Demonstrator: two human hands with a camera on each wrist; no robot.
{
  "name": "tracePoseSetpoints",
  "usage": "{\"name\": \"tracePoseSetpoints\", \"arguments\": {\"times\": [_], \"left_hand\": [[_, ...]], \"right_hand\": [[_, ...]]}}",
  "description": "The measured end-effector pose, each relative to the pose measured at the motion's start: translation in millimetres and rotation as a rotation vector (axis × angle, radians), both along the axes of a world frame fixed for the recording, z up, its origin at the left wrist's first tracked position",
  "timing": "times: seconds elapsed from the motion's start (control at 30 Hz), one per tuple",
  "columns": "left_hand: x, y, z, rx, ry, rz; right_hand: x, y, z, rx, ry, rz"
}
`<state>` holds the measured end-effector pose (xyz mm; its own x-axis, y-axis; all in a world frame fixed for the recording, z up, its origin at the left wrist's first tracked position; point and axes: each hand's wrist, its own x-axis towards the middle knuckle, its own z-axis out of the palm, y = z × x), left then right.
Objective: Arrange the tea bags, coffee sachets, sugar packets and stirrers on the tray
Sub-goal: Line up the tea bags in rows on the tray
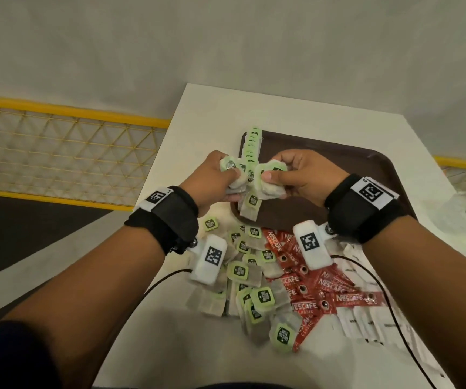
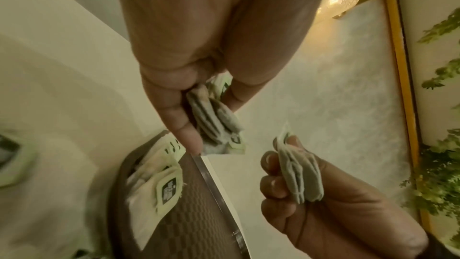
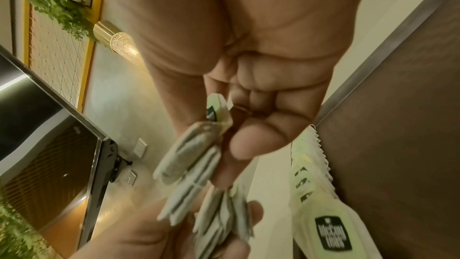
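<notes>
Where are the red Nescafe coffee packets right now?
In the head view, the red coffee sachets lie loose on the white table, below the right hand, between the loose tea bags and white packets, not on the tray.

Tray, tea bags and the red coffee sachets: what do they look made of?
Tray: likely hard plastic, dark brown, its floor embossed with a woven pattern and its rim catching light. Tea bags held in the right hand: soft, matte filter paper, greyish, with pale green card tags. Coffee sachets: glossy red printed film, possibly foil-lined; I cannot confirm that.
</notes>
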<state>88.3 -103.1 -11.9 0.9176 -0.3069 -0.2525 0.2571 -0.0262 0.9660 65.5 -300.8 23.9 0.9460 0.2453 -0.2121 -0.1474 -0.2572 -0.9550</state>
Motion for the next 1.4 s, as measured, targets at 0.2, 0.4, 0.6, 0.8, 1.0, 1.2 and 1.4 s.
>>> {"name": "tracePoseSetpoints", "arguments": {"times": [0.2,0.4,0.6,0.8,1.0,1.2,1.4], "left_hand": [[28.0,-34.0,-0.4,-0.224,0.086,-0.049],[71.6,-51.7,-0.3,-0.320,-0.055,-0.172],[120.6,-59.5,-1.8,-0.305,-0.082,-0.015],[155.4,-71.6,-14.1,-0.267,-0.071,0.093],[178.5,-69.5,-14.5,-0.302,-0.054,0.111],[191.3,-54.8,-28.5,-0.216,0.003,0.212],[185.7,-47.5,-36.1,-0.213,0.041,0.212]], "right_hand": [[46.0,-4.0,-9.4,-0.145,-0.094,-0.071],[101.8,-18.6,-10.1,-0.188,-0.155,-0.156],[141.0,-30.6,-10.3,0.133,-0.026,-0.314],[167.7,-40.7,-30.7,0.070,0.022,-0.350],[189.4,-53.0,-43.0,0.149,0.052,-0.464],[200.7,-66.2,-59.5,-0.167,0.130,-0.452],[211.5,-54.2,-66.5,-0.425,0.176,-0.386]]}}
